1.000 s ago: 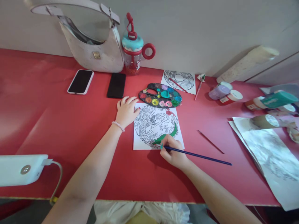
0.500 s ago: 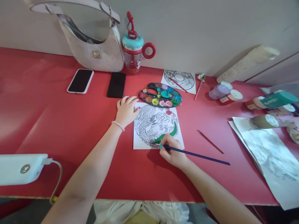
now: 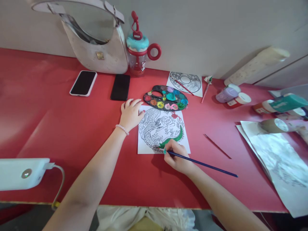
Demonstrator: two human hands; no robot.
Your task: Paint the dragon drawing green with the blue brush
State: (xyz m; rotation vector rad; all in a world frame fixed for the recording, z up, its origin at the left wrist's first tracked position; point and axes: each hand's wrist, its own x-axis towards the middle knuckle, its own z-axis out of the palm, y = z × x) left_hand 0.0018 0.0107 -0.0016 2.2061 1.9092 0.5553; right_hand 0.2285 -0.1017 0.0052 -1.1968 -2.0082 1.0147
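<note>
A white sheet with a printed dragon drawing (image 3: 151, 128) lies on the red table. Part of the dragon's body is painted green, and a small patch near the top right is red. My right hand (image 3: 177, 157) pinches a long dark blue paintbrush (image 3: 204, 165), its tip on the lower edge of the green area. Fingers spread, my left hand (image 3: 131, 113) rests flat at the sheet's upper left edge. Just beyond the sheet sits a black paint palette (image 3: 154, 87) with several colours in its wells.
Behind are two phones (image 3: 83, 83), a white handbag (image 3: 101, 57) and a donut-lidded cup (image 3: 138, 54). Right of the sheet lie a thin brush (image 3: 218, 146), several paint bottles (image 3: 227, 93) and loose papers (image 3: 284, 160). A white power bank (image 3: 21, 175) with a cable is at left.
The back end of the blue paintbrush has swung slightly toward the table's front edge, while its tip stays at the green area. My left hand stays in place on the sheet.
</note>
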